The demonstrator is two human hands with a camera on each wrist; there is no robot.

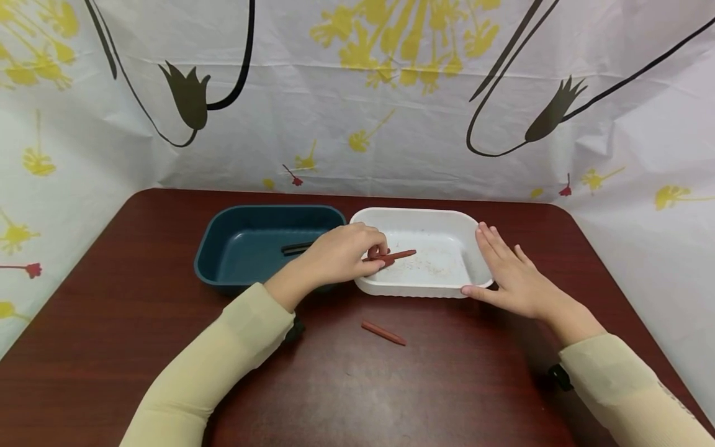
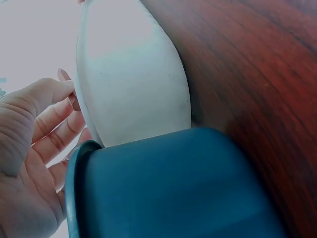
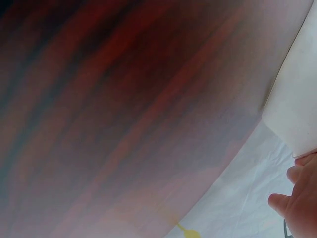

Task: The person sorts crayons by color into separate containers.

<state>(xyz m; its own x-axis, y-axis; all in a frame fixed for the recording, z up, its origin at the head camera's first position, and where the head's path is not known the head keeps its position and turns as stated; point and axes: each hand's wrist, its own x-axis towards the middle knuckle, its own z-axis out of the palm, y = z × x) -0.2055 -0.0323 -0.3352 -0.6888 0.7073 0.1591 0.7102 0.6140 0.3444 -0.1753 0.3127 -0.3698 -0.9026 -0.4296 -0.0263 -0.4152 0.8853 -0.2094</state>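
Observation:
My left hand (image 1: pixel 373 253) pinches a reddish-brown crayon (image 1: pixel 401 255) over the left side of the white tray (image 1: pixel 424 288). The crayon's tip points right, above the tray's floor. In the left wrist view, my left fingers (image 2: pixel 54 124) curl beside the white tray (image 2: pixel 133 84) and the dark teal tray (image 2: pixel 173 188). My right hand (image 1: pixel 505 273) rests with straight fingers against the white tray's right rim, thumb along its front corner. A second reddish-brown crayon (image 1: pixel 383 333) lies on the table in front of the white tray.
The dark teal tray (image 1: pixel 223 273) stands left of the white one, touching it, with a black crayon (image 1: pixel 296 248) inside. The dark wooden table (image 1: pixel 112 323) is backed by a white floral curtain (image 1: pixel 357 93). The right wrist view shows table surface (image 3: pixel 124 109) and the tray's edge (image 3: pixel 297 109).

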